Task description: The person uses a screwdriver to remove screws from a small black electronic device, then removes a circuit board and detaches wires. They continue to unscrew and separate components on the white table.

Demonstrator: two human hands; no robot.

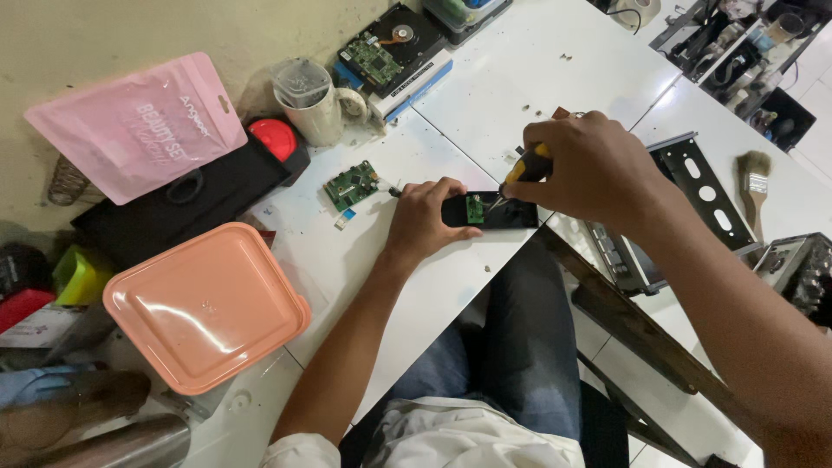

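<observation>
1. The white table (555, 69) fills the upper middle of the view, and its near edge runs on a slant just below the hands, with the person's lap beneath it.
2. The right arm comes in from the lower right corner and crosses over the table's edge. The right hand (594, 165) is closed in a fist about a screwdriver (520, 173) with a yellow and black handle, knuckles up, and the tip points down and left.
3. The left arm rises from the bottom middle. The left hand (425, 221) lies palm down, its fingers curled over the left end of a small black device (503, 212), pinning it to the table.
4. The small black device sits right at the table's near edge, between the two hands. A little green board shows inside it, and the screwdriver's tip meets it there.
5. A peach plastic lid (204, 303) lies to the left, well apart from the hands.
6. A loose green circuit board (351, 185) rests just beyond the left hand, near but not touching.
7. Bare table lies between the lid and the left forearm.
</observation>
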